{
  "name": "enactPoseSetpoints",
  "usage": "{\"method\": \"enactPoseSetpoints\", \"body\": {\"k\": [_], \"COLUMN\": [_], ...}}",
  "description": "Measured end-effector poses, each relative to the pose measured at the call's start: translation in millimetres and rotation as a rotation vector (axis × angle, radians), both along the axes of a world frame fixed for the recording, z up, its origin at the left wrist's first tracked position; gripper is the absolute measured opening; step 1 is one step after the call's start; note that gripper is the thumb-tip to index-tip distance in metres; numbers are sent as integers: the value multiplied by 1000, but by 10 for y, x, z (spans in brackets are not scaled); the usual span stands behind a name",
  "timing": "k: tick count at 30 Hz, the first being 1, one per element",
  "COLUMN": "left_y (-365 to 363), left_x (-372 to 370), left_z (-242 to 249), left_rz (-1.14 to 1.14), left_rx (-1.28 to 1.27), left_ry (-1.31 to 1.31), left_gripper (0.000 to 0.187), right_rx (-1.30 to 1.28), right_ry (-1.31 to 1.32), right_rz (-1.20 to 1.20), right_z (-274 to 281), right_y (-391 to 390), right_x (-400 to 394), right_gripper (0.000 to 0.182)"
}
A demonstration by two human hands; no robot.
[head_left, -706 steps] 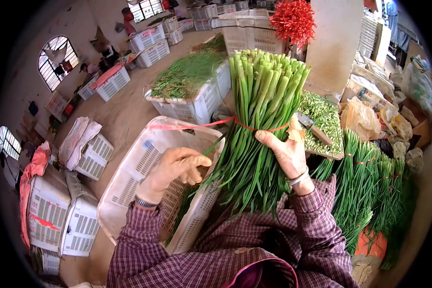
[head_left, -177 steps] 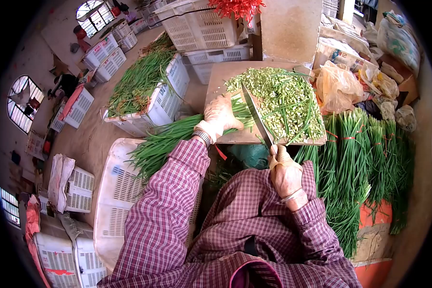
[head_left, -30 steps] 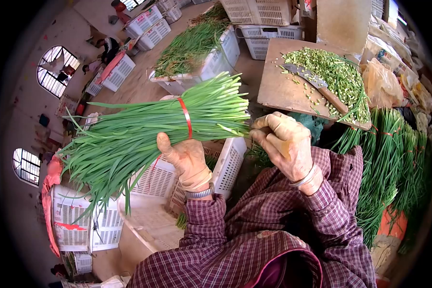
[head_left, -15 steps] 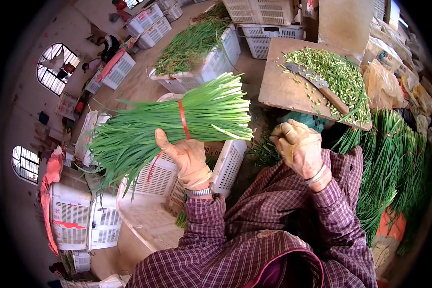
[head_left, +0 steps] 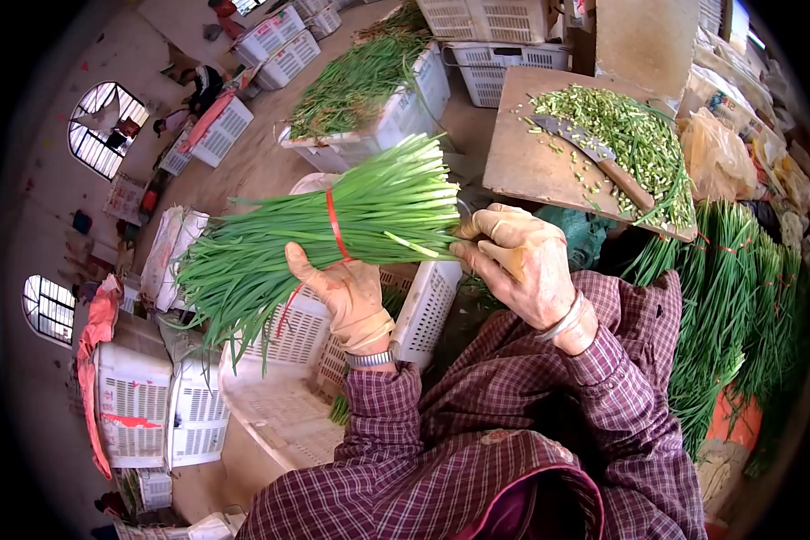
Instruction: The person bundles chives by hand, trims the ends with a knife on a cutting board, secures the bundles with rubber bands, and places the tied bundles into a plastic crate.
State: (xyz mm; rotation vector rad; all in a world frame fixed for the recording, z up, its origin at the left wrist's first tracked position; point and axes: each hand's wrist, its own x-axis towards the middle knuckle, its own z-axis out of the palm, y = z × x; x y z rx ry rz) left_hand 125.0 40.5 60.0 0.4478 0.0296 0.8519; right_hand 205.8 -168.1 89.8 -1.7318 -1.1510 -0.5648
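My left hand point(head_left: 346, 292), in a thin glove with a metal watch band at the wrist, holds a thick bundle of garlic chives point(head_left: 261, 256) from below. A red band point(head_left: 336, 225) circles the bundle, and its loose end hangs past my thumb. The pale cut ends point right, the green leaves droop left. At the lower corner of the cut ends, my gloved right hand point(head_left: 522, 261) has thumb and fingers pinched together on stem ends. Exactly how many stems are between the fingertips is hidden.
A board point(head_left: 522, 171) bears chopped stems and a cleaver point(head_left: 603, 157) at upper right. More tied chive bundles point(head_left: 720, 306) stand at my right. Below the held bundle is a white crate point(head_left: 279, 405); another crate point(head_left: 405, 121) holds loose greens. People work far left.
My right hand has moved left and slightly down, from apart from the bundle to its cut ends. The bundle has tilted slightly and shifted a little left at its cut end.
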Motion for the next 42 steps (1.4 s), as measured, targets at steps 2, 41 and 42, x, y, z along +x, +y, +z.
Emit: {"method": "enactPoseSetpoints", "body": {"k": [2, 41, 42], "left_y": [18, -22, -43], "left_x": [4, 56, 59], "left_z": [-8, -129, -123], "left_rz": [-17, -129, -116], "left_rx": [27, -76, -79], "left_ry": [-23, 122, 156], "left_gripper": [65, 61, 64], "right_rx": [-51, -136, -112], "right_ry": [-23, 32, 37], "right_rz": [-29, -58, -58], "right_z": [-26, -168, -181], "right_y": [-64, 70, 65], "right_x": [15, -248, -236], "right_gripper": [16, 16, 16]}}
